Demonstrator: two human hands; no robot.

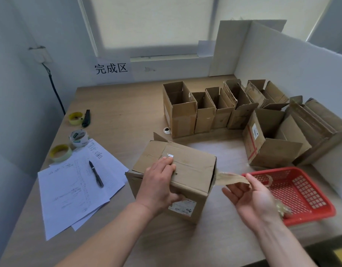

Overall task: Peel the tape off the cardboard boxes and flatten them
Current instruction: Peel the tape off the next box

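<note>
left grip [158,182] clamps box [193,170] edge | right grip [251,191] pinches tape [231,179] (beside basket [320,207])

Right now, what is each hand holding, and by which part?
The right hand pinches the free end of a brownish tape strip peeling off the closed cardboard box. The left hand grips the box's top near edge.
</note>
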